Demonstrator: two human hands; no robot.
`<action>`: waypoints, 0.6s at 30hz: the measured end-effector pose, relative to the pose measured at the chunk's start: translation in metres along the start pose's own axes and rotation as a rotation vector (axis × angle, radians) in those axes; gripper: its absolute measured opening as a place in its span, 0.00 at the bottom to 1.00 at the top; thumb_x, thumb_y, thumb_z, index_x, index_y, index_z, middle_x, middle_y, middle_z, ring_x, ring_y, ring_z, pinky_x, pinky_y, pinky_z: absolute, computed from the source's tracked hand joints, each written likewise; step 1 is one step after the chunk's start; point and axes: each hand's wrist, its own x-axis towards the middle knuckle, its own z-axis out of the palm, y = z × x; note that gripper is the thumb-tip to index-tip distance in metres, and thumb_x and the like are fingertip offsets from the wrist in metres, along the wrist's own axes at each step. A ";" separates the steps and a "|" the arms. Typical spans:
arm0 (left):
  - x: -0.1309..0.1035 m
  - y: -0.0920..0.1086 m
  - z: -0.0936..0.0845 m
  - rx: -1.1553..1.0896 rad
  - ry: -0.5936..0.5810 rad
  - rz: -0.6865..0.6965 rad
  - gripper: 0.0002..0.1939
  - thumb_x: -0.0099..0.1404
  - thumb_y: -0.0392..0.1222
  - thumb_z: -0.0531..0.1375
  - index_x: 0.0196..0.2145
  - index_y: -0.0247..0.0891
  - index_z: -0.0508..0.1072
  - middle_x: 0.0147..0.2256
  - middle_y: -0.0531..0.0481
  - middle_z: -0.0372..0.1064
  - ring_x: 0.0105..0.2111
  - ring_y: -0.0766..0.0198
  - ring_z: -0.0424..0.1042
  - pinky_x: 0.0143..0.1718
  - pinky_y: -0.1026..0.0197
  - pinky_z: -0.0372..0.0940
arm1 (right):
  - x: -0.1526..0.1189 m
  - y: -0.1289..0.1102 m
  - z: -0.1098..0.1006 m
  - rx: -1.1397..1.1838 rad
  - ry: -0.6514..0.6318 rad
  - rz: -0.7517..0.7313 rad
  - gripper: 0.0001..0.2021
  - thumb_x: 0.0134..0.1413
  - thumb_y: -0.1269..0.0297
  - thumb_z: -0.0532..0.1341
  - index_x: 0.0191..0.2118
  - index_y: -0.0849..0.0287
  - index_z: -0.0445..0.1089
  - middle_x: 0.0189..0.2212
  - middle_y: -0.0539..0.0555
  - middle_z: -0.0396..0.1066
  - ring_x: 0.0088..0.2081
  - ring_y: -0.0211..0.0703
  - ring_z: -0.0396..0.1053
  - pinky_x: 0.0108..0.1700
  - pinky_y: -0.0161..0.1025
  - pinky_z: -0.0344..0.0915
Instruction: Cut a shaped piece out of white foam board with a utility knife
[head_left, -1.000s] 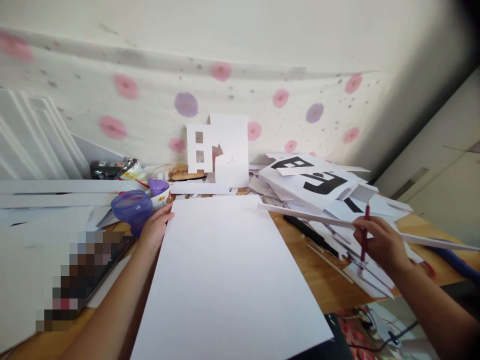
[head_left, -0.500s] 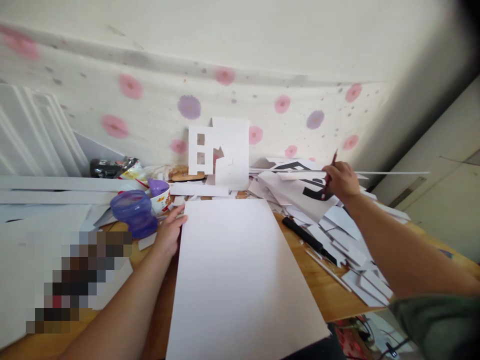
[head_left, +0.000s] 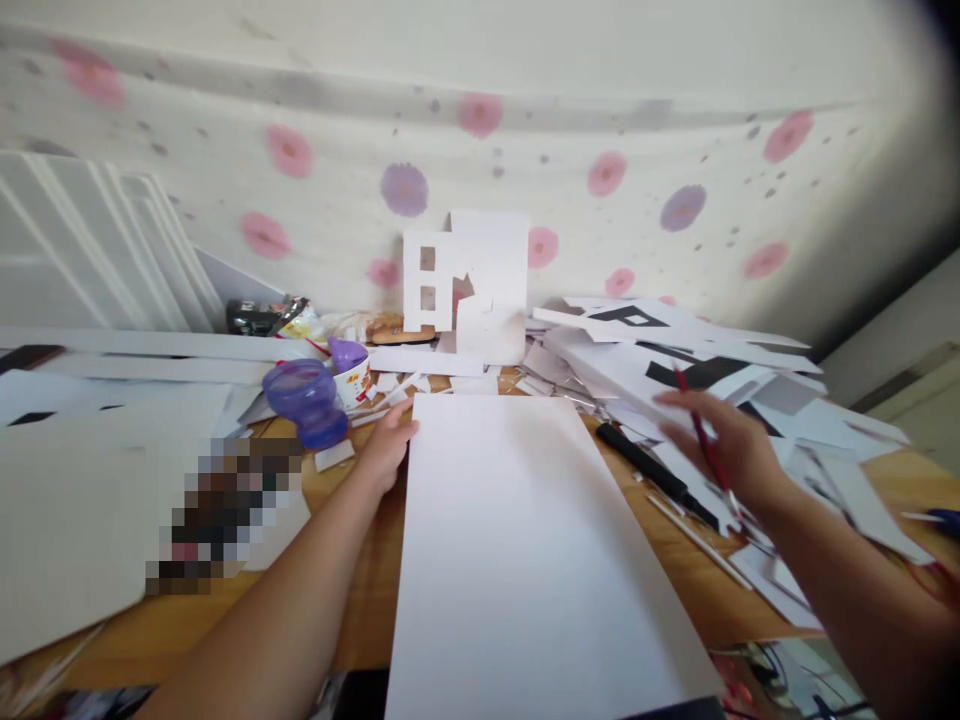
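Note:
A large white board [head_left: 517,540] lies in front of me, its near end by the table's front edge. My left hand [head_left: 391,445] grips the board's far left corner, fingers at its edge. To the right, over the scattered white offcuts, my right hand [head_left: 724,440] holds a dark red pencil [head_left: 703,430], slanted between thumb and fingers. Between the board and that hand lies a black-handled knife [head_left: 652,472]. A thin white strip [head_left: 699,541] is beside the knife.
White cut-out panels with window holes [head_left: 491,285] stand against the patterned wall cloth. A purple translucent container [head_left: 306,402] and a patterned cup [head_left: 352,382] are at the left. White sheets [head_left: 67,500] lie further left; black-marked pieces [head_left: 690,370] are piled at the right.
The long thin strip by my right hand is out of the hand. My right hand has come nearer and lower with the pencil. The view has shifted, while my left hand stays on the board.

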 end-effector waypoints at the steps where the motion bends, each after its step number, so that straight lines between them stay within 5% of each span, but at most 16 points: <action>1: 0.000 -0.001 0.000 0.025 -0.002 0.001 0.25 0.58 0.38 0.63 0.54 0.36 0.69 0.40 0.48 0.76 0.35 0.59 0.75 0.39 0.56 0.68 | -0.025 -0.018 0.000 0.073 -0.136 -0.127 0.18 0.57 0.54 0.62 0.50 0.56 0.70 0.47 0.59 0.74 0.48 0.51 0.74 0.49 0.46 0.71; 4: 0.000 -0.004 0.000 0.108 -0.016 0.002 0.17 0.66 0.43 0.61 0.51 0.36 0.70 0.45 0.45 0.73 0.39 0.59 0.74 0.41 0.52 0.70 | -0.090 -0.058 0.000 0.076 -0.422 -0.305 0.34 0.47 0.46 0.68 0.60 0.51 0.64 0.58 0.59 0.67 0.59 0.59 0.65 0.55 0.53 0.69; 8: 0.000 -0.007 -0.001 0.231 -0.040 0.018 0.18 0.68 0.46 0.59 0.52 0.36 0.68 0.49 0.43 0.69 0.43 0.57 0.73 0.42 0.50 0.71 | -0.141 -0.073 0.005 0.081 -0.477 -0.315 0.46 0.38 0.36 0.68 0.63 0.52 0.62 0.63 0.62 0.61 0.62 0.66 0.60 0.54 0.59 0.70; 18: 0.009 -0.007 -0.011 0.802 0.016 0.160 0.18 0.68 0.46 0.59 0.53 0.37 0.68 0.53 0.42 0.67 0.48 0.54 0.70 0.48 0.46 0.69 | -0.160 -0.075 0.017 0.136 -0.427 -0.269 0.40 0.44 0.44 0.69 0.63 0.50 0.61 0.62 0.60 0.62 0.64 0.64 0.57 0.56 0.58 0.69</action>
